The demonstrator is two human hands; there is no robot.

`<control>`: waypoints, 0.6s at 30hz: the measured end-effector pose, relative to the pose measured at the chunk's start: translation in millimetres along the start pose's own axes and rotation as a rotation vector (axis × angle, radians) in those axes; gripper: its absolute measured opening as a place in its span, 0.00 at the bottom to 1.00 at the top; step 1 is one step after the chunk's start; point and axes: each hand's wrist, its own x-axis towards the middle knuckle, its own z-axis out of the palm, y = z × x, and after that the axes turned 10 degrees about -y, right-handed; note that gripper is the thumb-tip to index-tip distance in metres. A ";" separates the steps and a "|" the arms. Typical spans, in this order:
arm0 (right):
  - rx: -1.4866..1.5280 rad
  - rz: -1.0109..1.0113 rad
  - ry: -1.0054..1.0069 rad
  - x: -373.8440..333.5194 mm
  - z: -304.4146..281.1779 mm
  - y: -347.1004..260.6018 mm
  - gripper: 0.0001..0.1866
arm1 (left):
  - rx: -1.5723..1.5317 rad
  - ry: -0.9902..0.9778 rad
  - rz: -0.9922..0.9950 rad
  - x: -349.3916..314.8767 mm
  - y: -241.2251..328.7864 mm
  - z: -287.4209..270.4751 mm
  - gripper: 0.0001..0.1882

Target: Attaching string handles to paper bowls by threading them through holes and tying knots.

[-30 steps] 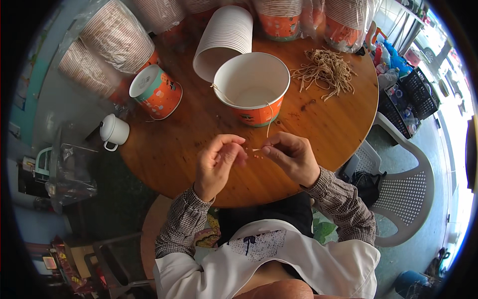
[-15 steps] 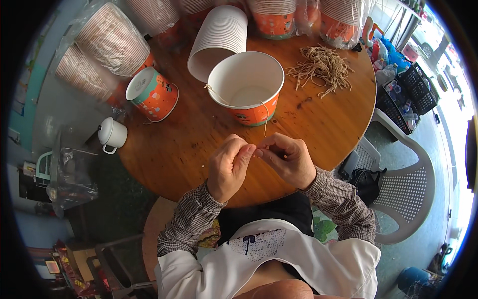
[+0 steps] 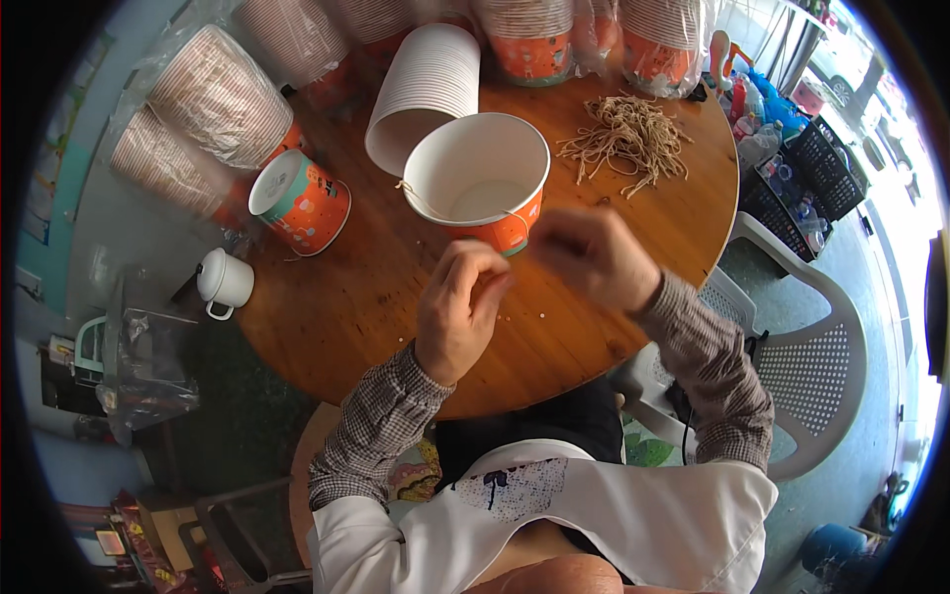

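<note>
A paper bucket [image 3: 524, 218], orange outside with a green base and white inside, stands in front of me on the table. A thin twine [image 3: 426, 204] is knotted at its left rim and runs across the inside to the near right wall. My left hand [image 3: 460, 312] is just below the bucket's near side, its fingers curled in and the thumb close to them; what they hold, if anything, is hidden. My right hand [image 3: 599, 259] is beside the bucket's right side, its fingers smeared by motion. The twine's loose end is too blurred to follow.
A stack of white paper buckets [image 3: 430, 84] lies behind. Right of it is a heap of twine [image 3: 628, 144]. An upturned orange bucket [image 3: 302, 203] and a white enamel mug [image 3: 226, 280] sit at left. Plastic-wrapped bucket stacks [image 3: 223, 94] line the back; a white chair [image 3: 807, 381] stands right.
My hands, fingertips together half a second ago, have come apart. The right one has moved up and to the right, towards the bucket. The left one has shifted little.
</note>
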 end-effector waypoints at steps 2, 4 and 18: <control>-0.083 -0.121 0.167 14.9 -34.5 6.0 0.05 | 0.045 -0.020 -0.004 11.0 -8.7 6.8 0.17; -0.096 -0.225 0.478 41.7 -72.0 13.5 0.05 | 0.273 0.027 -0.006 21.1 -17.0 16.1 0.25; 0.490 0.016 0.604 18.3 2.5 77.5 0.07 | 0.349 -0.041 -0.064 -10.7 -26.6 -52.0 0.16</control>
